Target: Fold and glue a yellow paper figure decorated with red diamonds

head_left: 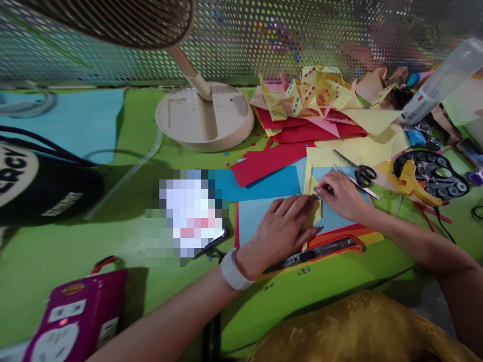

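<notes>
A folded strip of pale yellow paper (pixel 308 176) stands over light blue sheets (pixel 251 216) stacked on red and yellow ones. My left hand (pixel 283 226), with a pale band at the wrist, is closed around the strip's near part, its fingertips partly hidden. From the right, my right hand (pixel 341 196) pinches the strip's edge between thumb and fingers. Just below the hands lies an orange and black box cutter (pixel 320 251). Black-handled scissors (pixel 364 176) rest beyond my right hand, beside a thin metal tool (pixel 368 191).
A pile of yellow, pink and red paper scraps (pixel 317 105) lies at the back. A fan base (pixel 206 118) stands behind a blurred-out phone (pixel 194 211). On the right are a yellow glue gun (pixel 411 183) and a clear bottle (pixel 441 80); a purple power socket (pixel 81 311) sits front left.
</notes>
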`<state>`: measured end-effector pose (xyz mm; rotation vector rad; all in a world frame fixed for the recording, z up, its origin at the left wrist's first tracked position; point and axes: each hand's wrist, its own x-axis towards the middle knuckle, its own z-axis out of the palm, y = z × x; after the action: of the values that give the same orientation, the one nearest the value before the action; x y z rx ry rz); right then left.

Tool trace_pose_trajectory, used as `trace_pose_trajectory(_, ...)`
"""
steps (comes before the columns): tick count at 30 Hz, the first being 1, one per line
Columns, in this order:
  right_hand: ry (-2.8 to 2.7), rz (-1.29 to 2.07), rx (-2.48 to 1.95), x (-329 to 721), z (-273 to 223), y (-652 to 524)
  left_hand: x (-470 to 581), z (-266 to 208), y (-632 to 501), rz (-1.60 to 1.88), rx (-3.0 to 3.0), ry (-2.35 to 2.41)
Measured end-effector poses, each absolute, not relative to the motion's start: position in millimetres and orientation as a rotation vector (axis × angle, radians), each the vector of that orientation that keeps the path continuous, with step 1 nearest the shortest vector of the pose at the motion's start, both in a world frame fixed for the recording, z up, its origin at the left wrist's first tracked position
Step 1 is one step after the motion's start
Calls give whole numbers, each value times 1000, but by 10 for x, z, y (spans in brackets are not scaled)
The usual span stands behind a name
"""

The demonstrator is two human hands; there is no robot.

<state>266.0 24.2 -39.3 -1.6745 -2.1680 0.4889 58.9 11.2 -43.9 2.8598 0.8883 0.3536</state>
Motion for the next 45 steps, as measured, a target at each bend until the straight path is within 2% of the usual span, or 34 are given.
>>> trace_pose_trajectory(15,-2301,262,-1732,2626,-400,240,596,-405,102,309,2878,916)
trace_pose_trajectory(28,-2307,211,-1712,2620,-426,238,598,-414,108,344,2876,905)
trace_pose_trajectory(45,-2112,456,-1667,2715,-422,250,597,-405,106,336,2876,918)
